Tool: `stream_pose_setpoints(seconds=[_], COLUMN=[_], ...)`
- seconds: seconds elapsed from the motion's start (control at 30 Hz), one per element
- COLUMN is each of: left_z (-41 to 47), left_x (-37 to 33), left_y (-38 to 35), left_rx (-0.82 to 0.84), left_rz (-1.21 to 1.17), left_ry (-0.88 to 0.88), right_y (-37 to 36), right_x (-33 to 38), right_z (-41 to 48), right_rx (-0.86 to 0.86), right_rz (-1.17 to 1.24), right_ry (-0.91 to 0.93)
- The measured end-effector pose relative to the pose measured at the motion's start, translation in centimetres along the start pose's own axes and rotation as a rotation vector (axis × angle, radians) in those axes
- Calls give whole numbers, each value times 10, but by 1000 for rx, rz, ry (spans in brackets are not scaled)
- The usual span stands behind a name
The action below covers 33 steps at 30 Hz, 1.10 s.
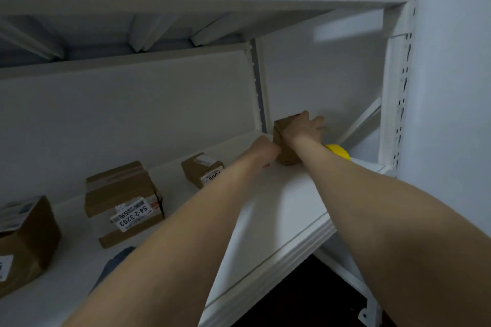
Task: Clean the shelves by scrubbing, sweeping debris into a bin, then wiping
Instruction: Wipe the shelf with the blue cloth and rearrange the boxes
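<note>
Both hands reach to the far right corner of the shelf (279,207), where a small box (287,156) stands close to the back wall. The right hand (303,127) lies on its top with fingers spread. The left hand (264,148) is against its left face with fingers curled, though it cannot be told whether it grips or only touches. The step looks like clearing the box so the corner can be scrubbed. To do it well, the person should get a firm hold from both sides and lift rather than drag, so grit is not smeared across the white board. It is best set down leftward, short of the next box (202,170), leaving the corner open. The forearm should stay clear of the yellow thing (338,151) just behind it, which may be a cleaning tool and could be knocked off the edge.
</note>
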State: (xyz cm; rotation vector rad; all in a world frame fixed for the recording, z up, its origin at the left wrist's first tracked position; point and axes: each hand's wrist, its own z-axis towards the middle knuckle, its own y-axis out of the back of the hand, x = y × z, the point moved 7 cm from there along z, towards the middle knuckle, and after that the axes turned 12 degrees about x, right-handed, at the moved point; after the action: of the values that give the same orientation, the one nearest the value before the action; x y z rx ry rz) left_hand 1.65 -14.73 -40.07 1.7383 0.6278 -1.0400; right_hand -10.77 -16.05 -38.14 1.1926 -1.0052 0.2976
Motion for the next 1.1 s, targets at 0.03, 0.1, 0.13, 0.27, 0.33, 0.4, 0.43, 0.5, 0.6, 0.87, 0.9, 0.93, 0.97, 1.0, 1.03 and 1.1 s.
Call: stream_pose_setpoints(seconds=[0.03,0.1,0.13,0.27,0.33,0.4,0.43,0.5,0.6,0.87,0.9,0.93,0.97,1.0,1.03,1.1], left_z=[7,16,17,28,30,30,32,33,32,26,25,26,24,23,23,24], left_x=[-1,-1,-1,3,6,10,13,18,25,25,24,24,24,22,20,20], left_y=[-1,-1,0,5,9,19,25,37,57,82,82,83,83,81,79,78], left_rx=[-1,-1,0,40,53,35,21,-17,-89,-203,-214,-222,-225,-211,-207,-232], left_rz=[4,-3,-14,-55,-80,-93,-106,-124,-124,-55,-48,-47,-33,-46,-36,-17], left_ry=[6,12,15,26,17,19,18,42,66,79,82,84,85,83,78,57], right_y=[-2,-8,-10,-21,-30,-37,-39,-43,-52,-33,-29,-27,-27,-27,-30,-35], right_x=[-3,-5,-5,2,5,9,11,17,25,29,26,24,22,22,21,22], right_z=[3,8,10,17,16,14,14,10,3,1,3,5,7,8,9,9], right_rx=[0,3,12,57,85,103,113,131,165,95,87,92,106,127,157,220], right_rz=[4,27,43,89,107,117,115,87,43,112,136,163,192,220,244,278], right_ry=[-19,-29,-22,51,69,83,95,137,207,176,171,168,168,173,177,192])
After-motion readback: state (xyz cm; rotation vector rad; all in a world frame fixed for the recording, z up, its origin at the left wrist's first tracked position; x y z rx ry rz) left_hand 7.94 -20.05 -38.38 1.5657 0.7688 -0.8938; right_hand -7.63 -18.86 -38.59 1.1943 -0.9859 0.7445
